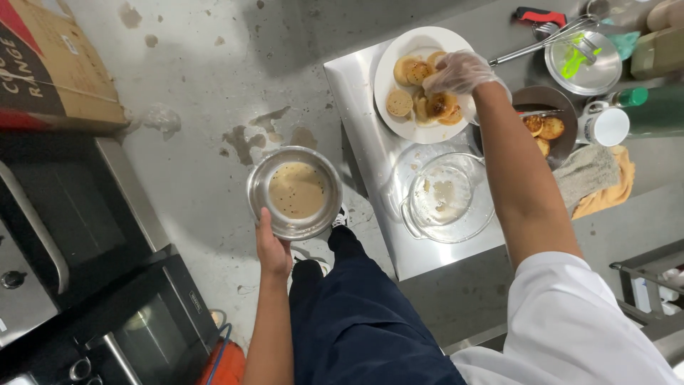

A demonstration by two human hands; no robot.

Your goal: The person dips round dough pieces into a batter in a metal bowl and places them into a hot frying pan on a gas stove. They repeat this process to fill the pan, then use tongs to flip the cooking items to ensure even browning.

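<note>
My left hand (271,247) holds a steel bowl (294,192) of beige batter by its near rim, out over the concrete floor beside the steel table (370,185). My right hand (461,72), in a clear plastic glove, reaches over a white plate (392,64) of small browned round cakes and rests on the cakes at the plate's right side; whether it grips one is unclear. A dark pan (563,114) to the right holds more browned cakes.
An empty glass dish (445,196) with smears sits on the table's near part. A whisk (541,43), a glass lid (584,65), a white mug (607,125), a green bottle (655,107) and a cloth (595,175) lie right. Ovens (107,285) and a cardboard box (50,68) stand left.
</note>
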